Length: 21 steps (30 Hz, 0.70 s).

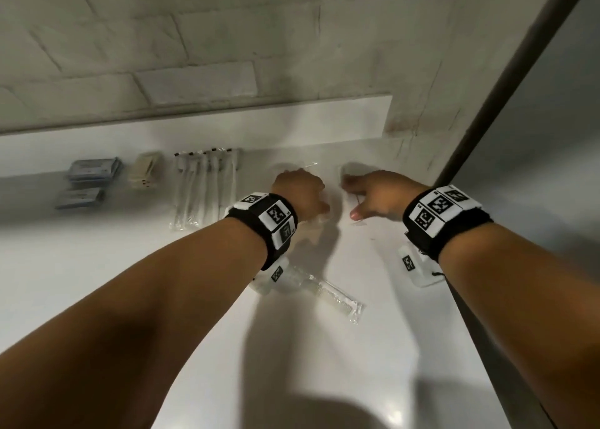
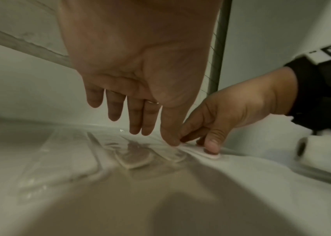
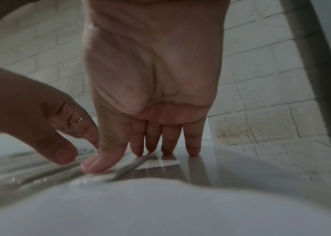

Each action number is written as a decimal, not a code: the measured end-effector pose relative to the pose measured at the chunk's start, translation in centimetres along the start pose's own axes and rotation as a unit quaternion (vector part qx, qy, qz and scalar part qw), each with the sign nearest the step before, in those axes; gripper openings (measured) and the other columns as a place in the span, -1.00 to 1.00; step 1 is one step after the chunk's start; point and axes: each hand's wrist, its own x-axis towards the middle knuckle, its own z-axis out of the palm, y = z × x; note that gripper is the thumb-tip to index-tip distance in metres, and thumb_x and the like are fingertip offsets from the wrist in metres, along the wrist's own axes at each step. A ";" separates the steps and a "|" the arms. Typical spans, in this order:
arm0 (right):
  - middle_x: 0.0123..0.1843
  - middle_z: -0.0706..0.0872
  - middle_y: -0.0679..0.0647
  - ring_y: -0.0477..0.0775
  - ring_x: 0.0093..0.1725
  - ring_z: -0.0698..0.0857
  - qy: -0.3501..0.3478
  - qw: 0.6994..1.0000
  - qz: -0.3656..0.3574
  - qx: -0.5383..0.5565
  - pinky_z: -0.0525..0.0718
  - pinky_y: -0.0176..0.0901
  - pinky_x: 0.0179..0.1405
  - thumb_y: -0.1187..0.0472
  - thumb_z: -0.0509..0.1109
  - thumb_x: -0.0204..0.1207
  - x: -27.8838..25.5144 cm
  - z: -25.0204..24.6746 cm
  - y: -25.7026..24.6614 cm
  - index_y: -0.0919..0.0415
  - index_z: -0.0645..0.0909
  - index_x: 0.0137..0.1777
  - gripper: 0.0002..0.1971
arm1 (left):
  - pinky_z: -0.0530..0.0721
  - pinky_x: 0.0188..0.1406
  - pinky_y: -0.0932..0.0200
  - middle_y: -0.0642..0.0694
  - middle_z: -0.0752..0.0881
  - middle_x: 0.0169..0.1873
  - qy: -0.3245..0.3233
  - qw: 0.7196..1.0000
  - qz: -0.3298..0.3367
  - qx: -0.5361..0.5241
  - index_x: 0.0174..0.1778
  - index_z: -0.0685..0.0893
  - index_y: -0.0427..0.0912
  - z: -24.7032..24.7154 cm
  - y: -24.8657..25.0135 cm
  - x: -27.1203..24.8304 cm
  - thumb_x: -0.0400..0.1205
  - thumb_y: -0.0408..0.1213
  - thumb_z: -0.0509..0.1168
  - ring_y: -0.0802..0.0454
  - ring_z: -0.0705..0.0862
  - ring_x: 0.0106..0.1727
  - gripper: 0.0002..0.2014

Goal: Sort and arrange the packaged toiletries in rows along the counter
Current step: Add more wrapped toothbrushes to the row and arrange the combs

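On the white counter (image 1: 97, 266) lie rows of blue packets (image 1: 91, 170), beige packets (image 1: 146, 170) and long toothbrush packets (image 1: 204, 188). To their right, both hands are down on clear plastic packets. My left hand (image 1: 300, 189) (image 2: 154, 135) hangs with straight fingers over a crinkled clear packet (image 2: 136, 158), its thumb tip touching the packet's right edge. My right hand (image 1: 367, 194) (image 3: 132, 159) presses thumb and straight fingertips onto a small clear packet (image 2: 211, 155) (image 3: 144, 162) with a white round piece inside. A clear comb packet (image 1: 328, 297) lies nearer me, partly under my left wrist.
A raised white ledge (image 1: 227, 126) and a tiled wall (image 1: 194, 38) run along the back of the counter. A dark upright frame (image 1: 506, 81) with a pale panel closes off the right side, just beyond my right hand.
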 end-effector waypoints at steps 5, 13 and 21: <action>0.63 0.38 0.11 0.19 0.56 0.42 -0.007 0.998 -0.031 -0.055 0.36 -0.01 0.53 0.05 0.52 0.44 1.4 0.0 -0.1 0.09 0.22 0.66 -0.18 | 0.52 -0.08 0.14 -0.05 0.72 0.11 -0.017 0.998 0.016 0.056 0.16 0.72 0.06 0.5 0.2 0.1 0.46 0.19 0.33 -0.09 0.67 0.11 -0.57; 0.65 0.33 0.12 0.20 0.58 0.39 -0.005 0.998 -0.037 -0.057 0.34 0.00 0.56 0.07 0.51 0.46 2.8 0.5 -0.1 0.17 0.19 0.67 -0.17 | 0.47 -0.08 0.14 -0.04 0.72 0.11 0.000 0.997 0.036 0.070 0.18 0.71 0.07 0.9 -0.2 0.5 0.48 0.19 0.33 -0.07 0.63 0.22 -0.57; 0.57 0.45 0.14 0.21 0.47 0.51 0.051 0.998 -0.023 0.015 0.45 -0.06 0.45 0.12 0.55 0.41 1.5 0.1 -0.8 0.18 0.28 0.62 -0.20 | 0.52 0.01 0.10 0.05 0.74 0.11 -0.001 0.995 0.050 0.084 0.14 0.72 0.09 0.9 -0.4 0.5 0.47 0.23 0.28 -0.07 0.60 0.24 -0.57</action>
